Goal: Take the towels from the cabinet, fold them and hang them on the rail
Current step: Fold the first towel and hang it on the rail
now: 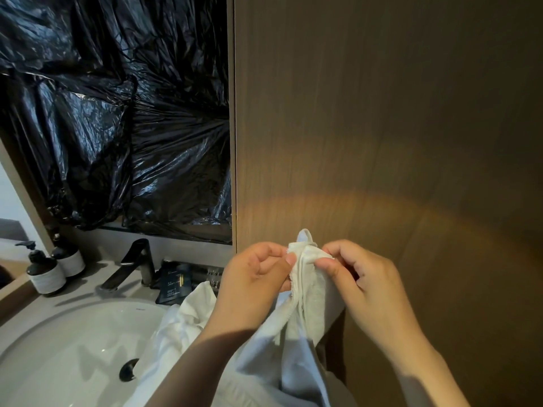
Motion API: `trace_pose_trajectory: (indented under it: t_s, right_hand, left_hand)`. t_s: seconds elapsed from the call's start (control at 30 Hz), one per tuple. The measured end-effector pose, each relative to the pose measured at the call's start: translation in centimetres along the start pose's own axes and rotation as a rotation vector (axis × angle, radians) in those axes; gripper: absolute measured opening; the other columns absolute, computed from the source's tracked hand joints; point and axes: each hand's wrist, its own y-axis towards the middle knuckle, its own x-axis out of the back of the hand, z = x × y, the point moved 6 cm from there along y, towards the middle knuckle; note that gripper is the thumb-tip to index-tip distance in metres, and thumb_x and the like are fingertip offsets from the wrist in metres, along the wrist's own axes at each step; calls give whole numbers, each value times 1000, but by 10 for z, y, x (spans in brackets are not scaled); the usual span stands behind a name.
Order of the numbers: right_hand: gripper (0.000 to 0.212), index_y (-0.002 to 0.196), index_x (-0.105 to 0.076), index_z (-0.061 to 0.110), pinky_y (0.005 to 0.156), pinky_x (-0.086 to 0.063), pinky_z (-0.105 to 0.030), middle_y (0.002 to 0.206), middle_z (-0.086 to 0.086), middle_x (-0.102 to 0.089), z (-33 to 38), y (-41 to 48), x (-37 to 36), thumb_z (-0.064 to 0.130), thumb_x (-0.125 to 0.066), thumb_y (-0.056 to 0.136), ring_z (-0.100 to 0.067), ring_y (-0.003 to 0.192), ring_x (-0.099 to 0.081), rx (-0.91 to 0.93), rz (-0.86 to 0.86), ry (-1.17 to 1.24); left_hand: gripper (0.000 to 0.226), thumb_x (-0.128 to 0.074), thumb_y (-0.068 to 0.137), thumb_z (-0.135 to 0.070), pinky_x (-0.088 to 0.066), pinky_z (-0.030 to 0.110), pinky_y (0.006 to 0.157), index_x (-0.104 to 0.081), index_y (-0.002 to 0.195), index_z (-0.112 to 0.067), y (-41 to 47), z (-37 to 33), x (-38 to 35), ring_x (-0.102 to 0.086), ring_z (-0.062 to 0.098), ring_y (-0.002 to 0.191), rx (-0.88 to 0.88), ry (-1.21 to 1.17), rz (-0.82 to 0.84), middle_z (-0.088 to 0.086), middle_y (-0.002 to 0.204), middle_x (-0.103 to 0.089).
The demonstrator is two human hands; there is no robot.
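Beside the wooden cabinet panel (382, 113), right of the white sink (58, 348), a white towel (293, 362) hangs bunched from its top edge, which the left grip (255, 277) and the right grip (364, 283) both pinch between thumb and fingers.

black plastic sheeting (117, 113) crumpled, upper left | white sink (58, 348) lower left | black faucet (132, 265) behind sink | two pump bottles (47, 271) far left | dark packets (173, 283) right of faucet
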Motion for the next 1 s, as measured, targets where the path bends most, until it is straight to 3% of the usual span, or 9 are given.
trace_pose_trajectory:
  t_s: [0.17,0.33,0.43,0.63,0.8,1.0]
  right_hand:
    - [18,91,-64,33,64,-41,-8,81,22,-62,2,3,1,45,-51,91,-1,82,-61,12,25,-62]
    - [13,90,-65,33,65,-40,-8,84,21,-62,1,4,3,41,-55,91,-1,84,-61,21,14,-89]
    - [17,92,-66,31,67,-41,-10,85,19,-58,2,5,1,43,-54,92,-4,87,-59,23,12,-93]
    - [26,88,-66,34,71,-41,-10,92,18,-49,2,6,5,57,-54,85,-7,92,-54,-6,18,-47]
    - [16,80,-62,39,85,-38,-6,102,19,-57,2,2,5,55,-61,82,-7,108,-53,16,56,20]
    - [22,76,-63,37,82,-43,-7,101,21,-57,1,2,7,58,-62,73,-3,103,-56,-45,39,100]
  left_hand:
    - [9,-63,90,-11,-52,16,62,-71,93,-7,1,-9,-2,-68,5,62,-44,38,53,2,72,-74]
    - [14,-66,87,-11,-56,21,74,-73,99,-14,-4,-11,-4,-72,13,79,-75,62,111,1,86,-76]
    - [18,-72,81,-9,-57,23,77,-74,96,-19,-4,-14,-2,-72,14,82,-125,115,68,-2,88,-76]
    - [17,-69,86,-10,-53,14,64,-73,93,-25,-3,-19,6,-68,5,71,-218,179,-43,-7,81,-74]
    - [16,-68,87,-13,-55,19,69,-72,92,-27,12,-28,23,-66,12,75,-285,289,-110,-4,83,-72]
    - [13,-67,88,-15,-57,25,74,-72,95,-25,31,-38,28,-67,16,78,-340,343,-93,1,85,-72]
